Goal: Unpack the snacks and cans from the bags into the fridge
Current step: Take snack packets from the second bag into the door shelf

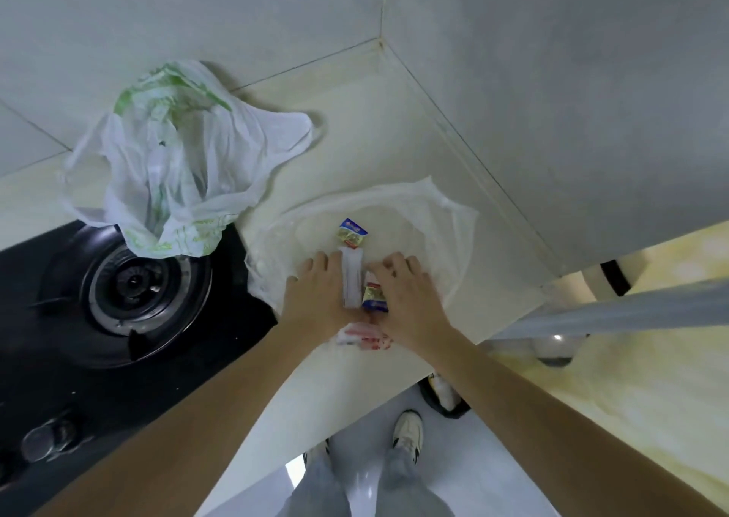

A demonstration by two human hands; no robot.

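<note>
**Both hands at the snacks in the clear bag**

From the head camera, take the clear plastic bag on the pale counter as the landmark; it lies spread open near the wall corner. Inside it, toward the far side, sits one small blue-and-yellow snack packet; just nearer lies a long white packet, with the left hand against its left side, fingers curled round it. The right hand sits just right of that, fingers bent over a second blue-and-yellow packet; whether it truly grips I cannot tell. A red-and-white wrapper peeks out below the wrists. Left of the bag slumps a crumpled white-and-green bag, its edge hanging over a black gas hob.
</note>
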